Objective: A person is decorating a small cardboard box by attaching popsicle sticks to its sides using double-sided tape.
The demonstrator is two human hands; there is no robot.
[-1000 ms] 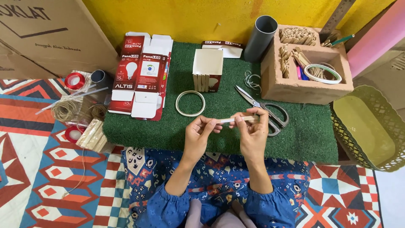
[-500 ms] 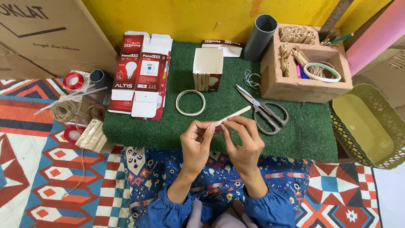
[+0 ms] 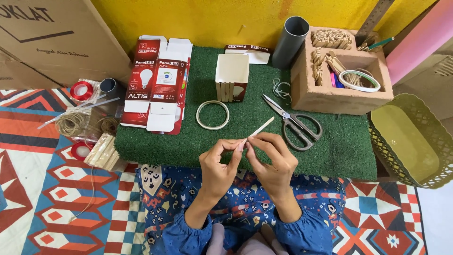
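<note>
Both hands meet over the near edge of the green turf mat (image 3: pixel 330 156), pinching one thin pale wooden stick (image 3: pixel 258 129): the left hand (image 3: pixel 221 165) closes finger and thumb on its lower end, and the right hand (image 3: pixel 273 163) nips it just beside, so the stick slants up and away to the right, its free tip near the scissors (image 3: pixel 295 123). On the mat's left part lies a flattened red-and-white bulb carton (image 3: pixel 158 82), opened out with white flaps and a printed bulb picture. At the middle stands a small square box (image 3: pixel 232 78), cream on top with red at its lower right corner, and just in front of it a pale ring of tape (image 3: pixel 213 114). Behind that lies another flat white-and-red carton piece (image 3: pixel 250 52), beside a grey tube (image 3: pixel 290 41). A tan compartment box (image 3: pixel 339 71) at the right holds sticks and a tape roll. A large brown cardboard box (image 3: pixel 52 38) with dark lettering fills the upper left corner.
</note>
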